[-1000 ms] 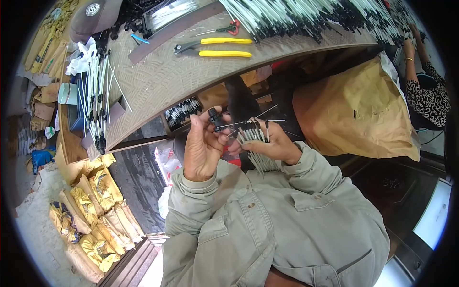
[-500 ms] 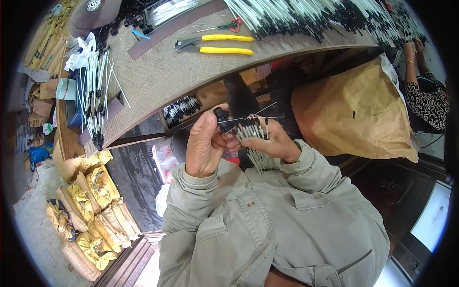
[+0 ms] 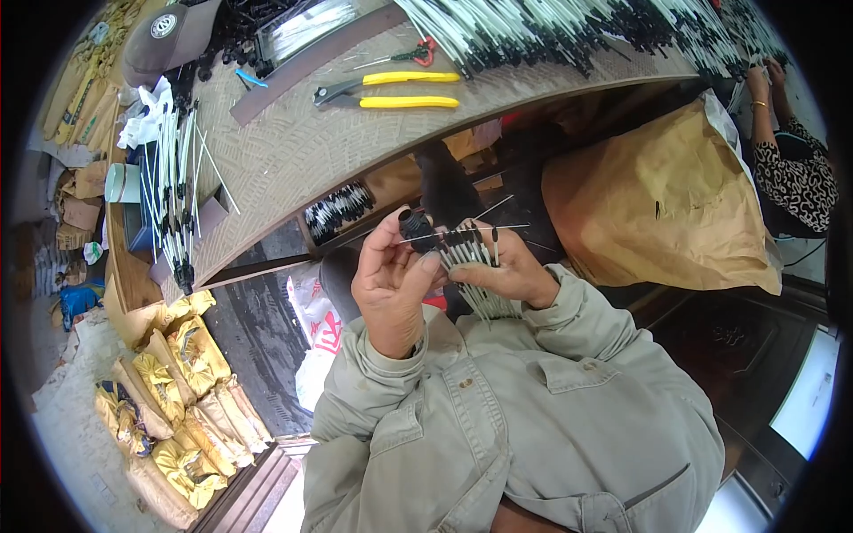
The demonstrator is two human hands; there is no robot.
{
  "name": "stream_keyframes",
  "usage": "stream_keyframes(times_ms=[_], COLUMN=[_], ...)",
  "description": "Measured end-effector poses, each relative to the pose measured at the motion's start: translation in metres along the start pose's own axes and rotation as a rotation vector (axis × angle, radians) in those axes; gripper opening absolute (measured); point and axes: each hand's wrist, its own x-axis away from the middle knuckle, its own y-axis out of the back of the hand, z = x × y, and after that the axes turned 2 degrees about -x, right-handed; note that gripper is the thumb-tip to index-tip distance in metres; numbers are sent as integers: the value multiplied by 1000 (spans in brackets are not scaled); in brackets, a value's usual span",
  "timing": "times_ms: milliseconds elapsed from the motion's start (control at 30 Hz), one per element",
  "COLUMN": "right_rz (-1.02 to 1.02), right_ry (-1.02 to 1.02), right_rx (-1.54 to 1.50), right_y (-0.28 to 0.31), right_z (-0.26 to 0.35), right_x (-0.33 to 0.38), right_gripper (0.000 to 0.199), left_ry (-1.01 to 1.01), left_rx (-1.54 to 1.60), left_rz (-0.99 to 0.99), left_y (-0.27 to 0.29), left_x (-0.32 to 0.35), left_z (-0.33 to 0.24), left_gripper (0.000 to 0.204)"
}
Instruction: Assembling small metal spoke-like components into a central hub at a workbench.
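Black cap [image 3: 414, 227]: small dark cylindrical piece, pinched between thumb and fingertips of the left hand [image 3: 391, 284], held up just below the near edge of the tabletop [image 3: 293, 160]. A thin white rod [image 3: 462, 233] runs from the cap toward the person's right, long axis roughly level, crossing above the bundle.

Bundle of white rods [image 3: 475, 266]: black-tipped ends up, just right of the cap; shafts fan downward toward the jacket [image 3: 533, 417]. Right hand [image 3: 506, 271] is closed round the bundle, fingers wrapped, thumb on top. Both hands are touching or nearly so at the cap; the left is the nearer to it and has it.

Outward from the cap:
- up and left: open tray of black-tipped pieces [image 3: 336, 209] under the tabletop edge
- further up, on the tabletop: yellow-handled pliers [image 3: 391, 89]
- top of frame: long row of finished white rods [image 3: 569, 27]
- right: brown paper sack [image 3: 666, 204]
- far right: another person's patterned sleeve [image 3: 800, 178]

Hard to make out: whether the single rod is already seated in the cap; the join is hidden by fingertips. Lower ends of the bundle are lost against the jacket
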Motion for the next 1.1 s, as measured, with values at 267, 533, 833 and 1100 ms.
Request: stream_keyframes(times_ms=[267, 533, 833, 1100], right_rz=[-3, -12, -58, -61], right_ry=[22, 36, 79, 77], right_rx=[19, 25, 213, 178], right_y=[6, 8, -2, -7], right_z=[2, -1, 6, -1], right_x=[1, 3, 6, 9], right_gripper=[27, 21, 22, 28], left_ry=[-3, 0, -77, -4], left_rx=[-28, -70, -161, 59], left_rz=[90, 117, 159, 93], left_y=[-7, -8, -4, -8], left_x=[-1, -1, 6, 16], left_z=[-4, -5, -5, -6], left_gripper=[50, 46, 46, 44])
